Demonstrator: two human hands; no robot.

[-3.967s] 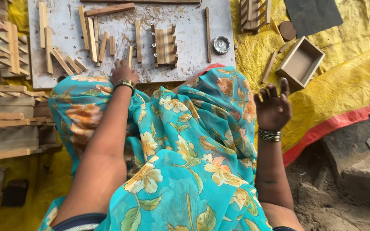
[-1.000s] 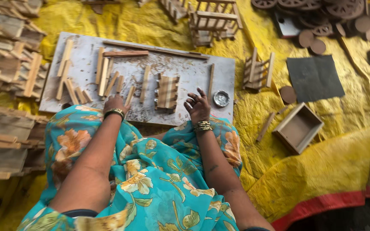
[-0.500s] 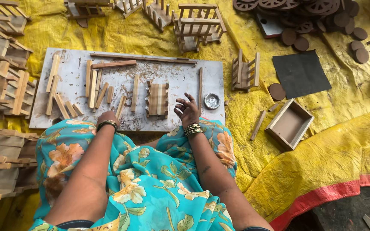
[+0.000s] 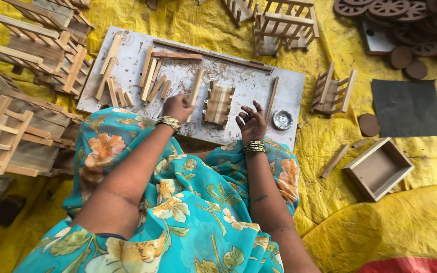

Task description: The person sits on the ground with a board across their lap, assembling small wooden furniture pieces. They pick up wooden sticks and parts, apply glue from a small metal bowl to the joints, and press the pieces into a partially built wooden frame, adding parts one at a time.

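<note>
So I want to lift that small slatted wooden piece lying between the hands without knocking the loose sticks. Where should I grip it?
Probably pinch the small slatted piece across its two long side rails, coming straight down from above. It lies flat on the white board, long axis pointing away, with a loose stick close on its left, so a sideways approach risks a bump.

A single head-worn camera looks steeply down from above the seated person, close over their lap, facing the flat white work board on yellow sheeting beyond.
</note>
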